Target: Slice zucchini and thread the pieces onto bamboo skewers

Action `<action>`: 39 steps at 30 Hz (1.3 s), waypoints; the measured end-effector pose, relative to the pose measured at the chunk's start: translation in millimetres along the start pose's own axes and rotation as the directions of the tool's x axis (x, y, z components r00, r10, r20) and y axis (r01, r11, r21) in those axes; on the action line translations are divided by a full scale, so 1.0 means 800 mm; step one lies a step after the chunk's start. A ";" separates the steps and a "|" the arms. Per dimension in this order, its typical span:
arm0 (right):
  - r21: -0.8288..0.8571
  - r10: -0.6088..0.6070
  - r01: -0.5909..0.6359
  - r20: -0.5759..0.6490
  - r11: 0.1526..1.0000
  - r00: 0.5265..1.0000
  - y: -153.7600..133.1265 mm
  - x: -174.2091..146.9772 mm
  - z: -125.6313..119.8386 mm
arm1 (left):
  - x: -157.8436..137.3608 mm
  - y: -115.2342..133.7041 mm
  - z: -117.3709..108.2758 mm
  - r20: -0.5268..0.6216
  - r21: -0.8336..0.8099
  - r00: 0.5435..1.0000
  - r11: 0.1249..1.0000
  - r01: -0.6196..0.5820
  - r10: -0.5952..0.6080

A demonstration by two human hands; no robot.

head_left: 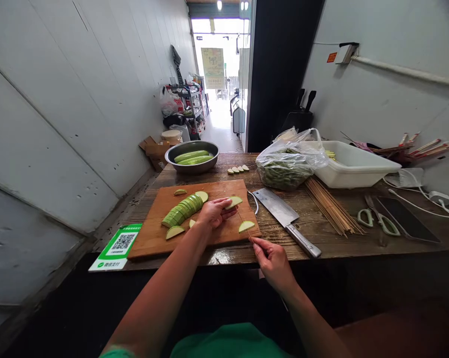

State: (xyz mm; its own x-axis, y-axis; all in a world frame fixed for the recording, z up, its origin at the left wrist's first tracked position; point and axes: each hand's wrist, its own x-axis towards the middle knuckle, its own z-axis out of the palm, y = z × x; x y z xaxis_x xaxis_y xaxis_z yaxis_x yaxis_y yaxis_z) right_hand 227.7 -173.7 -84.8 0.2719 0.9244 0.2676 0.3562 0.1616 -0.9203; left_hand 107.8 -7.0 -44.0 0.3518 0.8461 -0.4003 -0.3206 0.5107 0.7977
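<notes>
Green slice point(234, 201) in left hand point(214, 213), skewer point(243, 223) pinched in right hand point(271, 257)

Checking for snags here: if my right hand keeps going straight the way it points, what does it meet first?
Likely the green slice already on the skewer, which the right hand pinches; beyond it the slice in the left hand. Depth is unclear.

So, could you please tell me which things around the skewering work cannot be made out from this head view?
- Skewer: too thin to tell how far it enters the slice held by the left hand.
- Right hand: its fingertips on the skewer end are turned away from the camera.
- Plastic bag: the greens inside are blurred by the film.
- White tub: its wall hides most of the contents.
</notes>
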 end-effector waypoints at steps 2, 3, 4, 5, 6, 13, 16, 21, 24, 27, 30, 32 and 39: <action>0.013 0.013 -0.013 0.004 1.000 1.000 0.002 0.002 -0.004 | 0.002 0.000 -0.002 0.009 0.006 1.000 1.000 0.010 -0.011; 0.023 0.019 -0.019 0.009 1.000 1.000 0.002 0.003 -0.006 | 0.003 0.000 -0.003 0.011 0.004 1.000 1.000 0.014 -0.014; 0.031 0.023 -0.024 0.015 0.999 1.000 0.002 0.004 -0.007 | 0.004 0.000 -0.003 0.014 0.001 1.000 1.000 0.018 -0.018; 0.036 0.025 -0.026 0.020 0.999 0.999 0.002 0.004 -0.009 | 0.005 -0.001 -0.004 0.017 -0.001 1.000 1.000 0.022 -0.022; 0.036 0.026 -0.027 0.025 0.999 0.999 0.001 0.005 -0.010 | 0.005 -0.001 -0.005 0.020 -0.002 0.999 1.000 0.025 -0.025; 0.029 0.023 -0.024 0.053 0.999 0.998 -0.001 0.008 -0.007 | 0.003 0.000 -0.005 0.030 0.009 0.999 0.999 0.043 -0.043; 0.031 0.026 -0.028 0.064 0.999 0.998 0.002 0.012 -0.006 | 0.003 0.001 -0.005 0.029 0.019 0.998 0.999 0.050 -0.051; 0.034 0.032 -0.034 0.058 0.999 0.998 -0.002 0.011 -0.008 | -0.009 0.002 -0.004 0.030 0.022 0.999 1.000 0.013 -0.014; 0.099 0.076 -0.088 0.120 0.991 0.990 -0.014 -0.005 -0.006 | -0.033 0.001 -0.006 0.039 -0.039 0.997 0.997 -0.064 0.065; 0.261 0.149 -0.207 0.227 0.943 0.962 -0.030 -0.026 0.006 | -0.063 -0.001 -0.008 0.048 -0.101 0.994 0.990 -0.095 0.100; 0.371 0.183 -0.280 0.276 0.886 0.944 -0.041 -0.039 0.025 | -0.087 -0.005 -0.008 0.035 -0.158 0.996 0.984 -0.077 0.084; 0.395 0.185 -0.281 0.264 0.875 0.947 -0.043 -0.043 0.036 | -0.097 -0.010 -0.006 0.019 -0.226 0.999 0.973 -0.038 0.043; 0.387 0.185 -0.272 0.248 0.881 0.951 -0.039 -0.055 0.057 | -0.100 -0.033 -0.004 -0.004 -0.412 1.000 0.911 -0.005 0.004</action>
State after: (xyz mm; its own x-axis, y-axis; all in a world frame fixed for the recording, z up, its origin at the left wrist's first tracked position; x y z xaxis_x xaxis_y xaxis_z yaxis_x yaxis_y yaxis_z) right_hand 163.7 -203.6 -80.8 0.1026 0.9946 0.0136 -0.1058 0.0246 -0.9941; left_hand 85.3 -87.8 -34.0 0.3473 0.8488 -0.3988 -0.6562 0.5237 0.5432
